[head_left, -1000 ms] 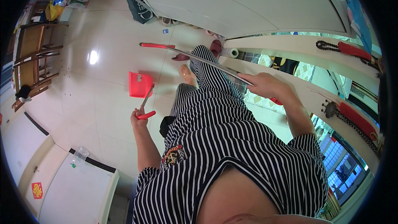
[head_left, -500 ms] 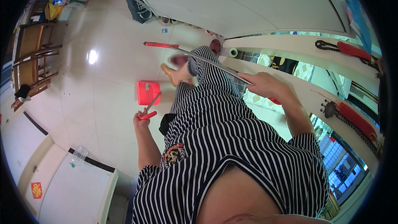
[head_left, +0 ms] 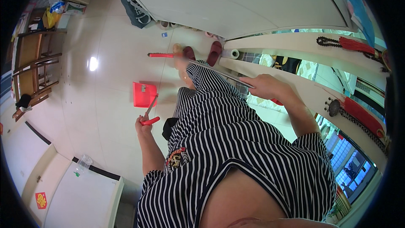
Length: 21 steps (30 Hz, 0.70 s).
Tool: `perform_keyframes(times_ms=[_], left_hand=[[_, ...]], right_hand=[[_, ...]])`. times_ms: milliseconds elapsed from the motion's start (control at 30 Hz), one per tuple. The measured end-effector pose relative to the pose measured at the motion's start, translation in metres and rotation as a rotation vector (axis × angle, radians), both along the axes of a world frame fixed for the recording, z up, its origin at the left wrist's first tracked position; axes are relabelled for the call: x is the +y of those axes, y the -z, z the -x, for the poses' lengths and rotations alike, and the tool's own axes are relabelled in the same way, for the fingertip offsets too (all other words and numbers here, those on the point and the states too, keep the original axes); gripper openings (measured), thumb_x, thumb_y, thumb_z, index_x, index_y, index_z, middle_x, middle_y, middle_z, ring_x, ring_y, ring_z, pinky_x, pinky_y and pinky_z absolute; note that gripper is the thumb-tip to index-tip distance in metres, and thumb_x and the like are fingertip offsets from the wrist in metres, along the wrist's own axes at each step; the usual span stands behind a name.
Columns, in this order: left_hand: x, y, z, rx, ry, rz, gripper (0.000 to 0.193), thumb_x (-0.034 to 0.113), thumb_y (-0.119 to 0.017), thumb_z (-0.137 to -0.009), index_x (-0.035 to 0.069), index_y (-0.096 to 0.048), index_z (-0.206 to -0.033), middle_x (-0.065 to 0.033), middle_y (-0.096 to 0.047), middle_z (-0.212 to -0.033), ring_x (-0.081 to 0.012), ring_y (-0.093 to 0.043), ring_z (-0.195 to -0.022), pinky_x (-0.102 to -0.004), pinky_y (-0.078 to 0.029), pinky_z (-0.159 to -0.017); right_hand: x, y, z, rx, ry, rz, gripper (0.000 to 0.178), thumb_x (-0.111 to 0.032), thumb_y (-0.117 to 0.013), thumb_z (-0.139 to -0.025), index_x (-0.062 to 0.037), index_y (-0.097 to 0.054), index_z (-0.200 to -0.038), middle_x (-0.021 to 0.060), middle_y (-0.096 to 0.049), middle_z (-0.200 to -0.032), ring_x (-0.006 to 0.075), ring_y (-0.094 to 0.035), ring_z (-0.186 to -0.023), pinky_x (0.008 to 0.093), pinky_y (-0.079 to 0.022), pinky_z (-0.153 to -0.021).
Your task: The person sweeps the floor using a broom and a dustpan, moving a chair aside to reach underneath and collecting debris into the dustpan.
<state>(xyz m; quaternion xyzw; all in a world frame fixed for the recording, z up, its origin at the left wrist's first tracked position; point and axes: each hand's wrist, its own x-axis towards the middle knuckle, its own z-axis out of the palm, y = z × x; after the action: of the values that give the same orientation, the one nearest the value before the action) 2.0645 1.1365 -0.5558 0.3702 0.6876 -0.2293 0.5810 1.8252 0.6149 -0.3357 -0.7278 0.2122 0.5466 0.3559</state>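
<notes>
My left hand (head_left: 144, 124) is closed around the red-gripped handle of a dustpan with a thin metal shaft. Its red pan (head_left: 144, 94) is out to the left of my legs, with a small greyish patch on it. My right hand (head_left: 265, 87) grips the metal pole of a broom (head_left: 219, 71), the pole's red end showing below the hand. Slanting across my striped trouser leg, the pole leads to a narrow red head with a dark tip, left of my feet. My bare feet (head_left: 180, 57) are partly blurred behind the broom.
Dark red slippers (head_left: 215, 53) stand ahead, beside a white roll (head_left: 234, 53). A small blue packet (head_left: 164, 35) lies on the tiles. Wooden chairs (head_left: 33, 61) are at far left, a white cabinet (head_left: 86, 185) at near left. White shelving with red tassels (head_left: 356, 112) runs along my right.
The broom head has dropped slightly toward me in the picture. One foot has moved forward, and both slippers now show clearly. The dustpan sits a little further left.
</notes>
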Motion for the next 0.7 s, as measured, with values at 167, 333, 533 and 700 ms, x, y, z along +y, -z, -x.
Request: perform_keyframes(times_ms=[167, 333, 533, 700], left_hand=[[-0.020, -0.003, -0.007, 0.014, 0.006, 0.053, 0.009, 0.003, -0.044, -0.087, 0.006, -0.047, -0.096, -0.0215, -0.056, -0.092, -0.0087, -0.045, -0.045, -0.0193, -0.050, -0.049], [-0.018, -0.002, -0.007, 0.015, 0.026, 0.096, 0.013, 0.002, -0.044, -0.086, 0.008, -0.046, -0.097, -0.0233, -0.059, -0.089, -0.0085, -0.044, -0.045, -0.0202, -0.051, -0.051], [-0.021, -0.004, -0.008, 0.004, 0.069, 0.068, 0.023, -0.001, -0.045, -0.085, 0.009, -0.044, -0.106, -0.0270, -0.054, -0.103, -0.0092, -0.044, -0.046, -0.0168, -0.046, -0.045], [-0.044, 0.006, -0.016, 0.046, 0.110, 0.040, 0.018, 0.002, -0.045, -0.087, 0.009, -0.046, -0.103, -0.0295, -0.055, -0.104, -0.0081, -0.042, -0.045, -0.0156, -0.045, -0.045]], right_hand=[[0.000, -0.001, -0.002, 0.003, 0.018, -0.005, 0.053, -0.022, -0.047, -0.086, -0.0167, -0.042, -0.139, 0.0210, -0.065, -0.097, 0.0374, -0.061, -0.090, 0.0477, -0.047, -0.084], [0.003, -0.005, -0.001, 0.027, 0.033, 0.010, 0.052, -0.022, -0.047, -0.086, -0.0174, -0.044, -0.138, 0.0209, -0.065, -0.096, 0.0371, -0.062, -0.089, 0.0478, -0.047, -0.083], [0.002, -0.008, -0.008, 0.001, 0.035, 0.019, 0.050, -0.021, -0.046, -0.086, -0.0168, -0.045, -0.136, 0.0194, -0.065, -0.091, 0.0362, -0.062, -0.085, 0.0480, -0.048, -0.080], [0.001, -0.004, -0.016, 0.006, 0.062, 0.005, 0.053, -0.025, -0.047, -0.089, -0.0205, -0.040, -0.142, 0.0184, -0.063, -0.084, 0.0338, -0.060, -0.081, 0.0461, -0.047, -0.075]])
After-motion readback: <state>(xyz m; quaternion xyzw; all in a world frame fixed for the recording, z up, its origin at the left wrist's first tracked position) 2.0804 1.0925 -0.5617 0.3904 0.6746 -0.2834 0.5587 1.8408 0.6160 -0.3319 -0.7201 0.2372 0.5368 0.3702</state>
